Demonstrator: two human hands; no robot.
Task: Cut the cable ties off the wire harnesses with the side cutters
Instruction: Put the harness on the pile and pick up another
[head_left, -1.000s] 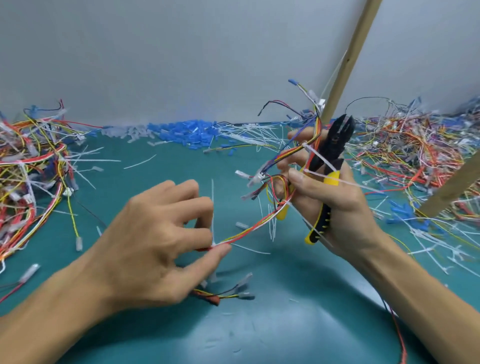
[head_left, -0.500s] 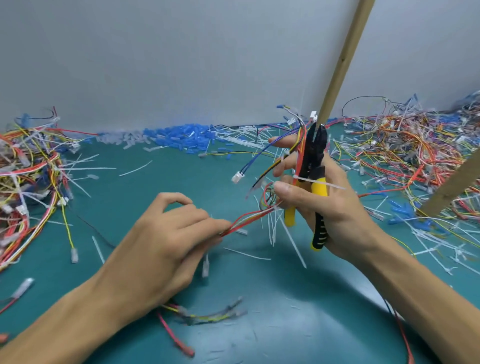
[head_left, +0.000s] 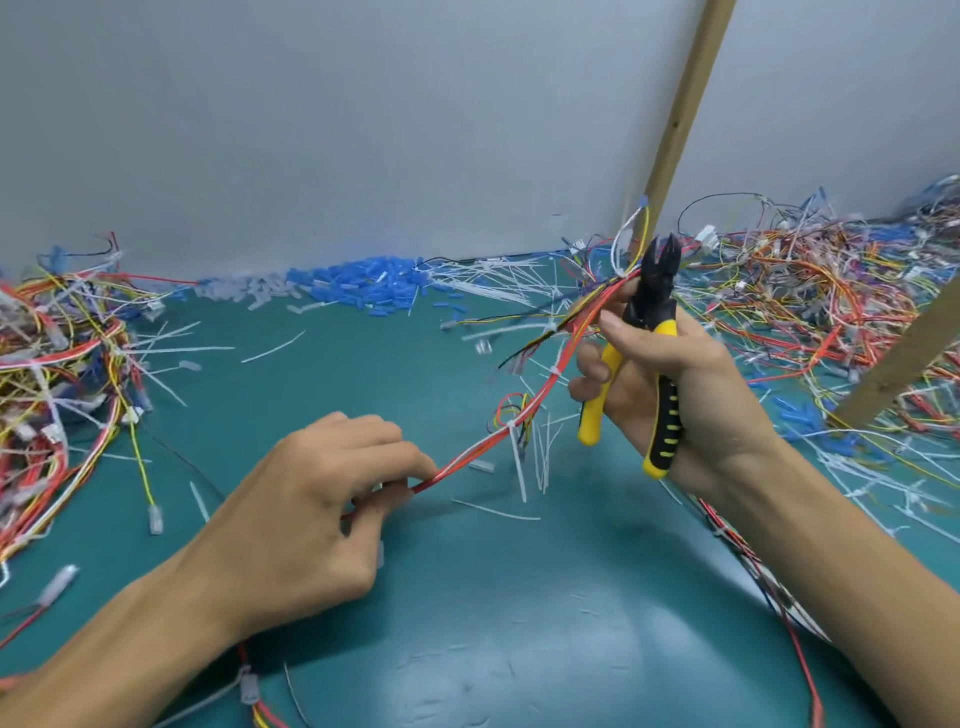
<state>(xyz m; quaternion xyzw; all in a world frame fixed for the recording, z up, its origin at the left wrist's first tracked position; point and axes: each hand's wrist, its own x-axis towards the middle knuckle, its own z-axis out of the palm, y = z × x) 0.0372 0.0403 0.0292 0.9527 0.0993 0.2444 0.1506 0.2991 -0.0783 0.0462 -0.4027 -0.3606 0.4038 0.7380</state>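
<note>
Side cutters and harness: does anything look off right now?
Nothing looks damaged. The side cutters in the right hand point up, jaws slightly apart and on no tie. Two white cable ties sit on the harness stretched to the left hand. Offcuts litter the table.

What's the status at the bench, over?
Left grip pinches wire harness. Right grip holds side cutters and harness. Cable tie uncut, cutters clear of it.
</note>
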